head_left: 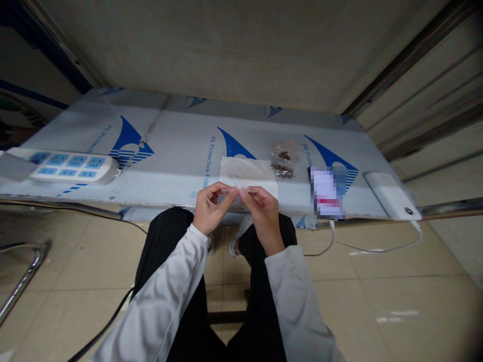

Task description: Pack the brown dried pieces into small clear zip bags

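Note:
Both hands meet just past the table's near edge, their fingertips close together. My left hand is closed, thumb and finger pinching one side of a thin, clear, pink-edged plastic bag. On its other side, my right hand pinches the same bag in a like way. Most of the bag is hidden by the fingers. Beneath and beyond the fingertips lies a white paper sheet. To its right rest small clear bags with dark brown pieces inside.
A white power strip with blue sockets lies at the table's left. On the right are a phone with a blurred screen and a white power bank, cables hanging off the front edge. Blue-printed film covers the table; a wall rises behind.

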The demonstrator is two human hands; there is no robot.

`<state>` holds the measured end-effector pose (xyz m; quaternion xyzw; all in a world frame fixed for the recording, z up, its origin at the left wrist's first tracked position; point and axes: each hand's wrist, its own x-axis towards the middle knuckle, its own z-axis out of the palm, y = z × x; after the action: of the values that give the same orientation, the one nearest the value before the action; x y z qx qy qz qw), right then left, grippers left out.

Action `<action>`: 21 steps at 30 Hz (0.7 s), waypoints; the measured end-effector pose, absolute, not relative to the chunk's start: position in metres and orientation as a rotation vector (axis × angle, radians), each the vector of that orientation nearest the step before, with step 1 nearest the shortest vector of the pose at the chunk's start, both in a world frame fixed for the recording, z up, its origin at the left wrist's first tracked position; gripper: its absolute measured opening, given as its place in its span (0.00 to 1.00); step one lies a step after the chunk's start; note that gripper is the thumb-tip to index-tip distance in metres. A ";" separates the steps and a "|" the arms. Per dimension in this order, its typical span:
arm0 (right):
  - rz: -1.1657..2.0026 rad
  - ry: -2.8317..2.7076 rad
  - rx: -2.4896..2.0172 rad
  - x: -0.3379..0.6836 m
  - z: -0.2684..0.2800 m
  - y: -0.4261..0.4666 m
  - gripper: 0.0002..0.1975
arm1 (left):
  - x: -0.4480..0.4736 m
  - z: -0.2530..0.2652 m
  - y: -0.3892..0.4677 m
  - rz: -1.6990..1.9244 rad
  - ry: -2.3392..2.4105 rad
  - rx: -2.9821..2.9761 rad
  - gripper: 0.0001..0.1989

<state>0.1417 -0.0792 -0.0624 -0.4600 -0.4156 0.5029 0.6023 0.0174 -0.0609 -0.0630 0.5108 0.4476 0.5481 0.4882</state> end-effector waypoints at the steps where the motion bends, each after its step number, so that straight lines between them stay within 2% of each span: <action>1: 1.163 -0.957 -1.067 0.141 -0.063 -0.080 0.06 | 0.018 -0.062 -0.061 1.325 1.081 1.232 0.08; 11: 1.161 -1.031 -1.134 0.147 -0.059 -0.078 0.10 | 0.019 -0.061 -0.058 1.335 1.094 1.158 0.11; 21: 1.022 -1.009 -1.163 0.145 -0.060 -0.081 0.05 | 0.019 -0.061 -0.057 1.261 1.093 1.178 0.11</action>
<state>0.1452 -0.0812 -0.0602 -0.5022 -0.4356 0.4412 0.6028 0.0193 -0.0573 -0.0610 0.4919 0.4562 0.5265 0.5223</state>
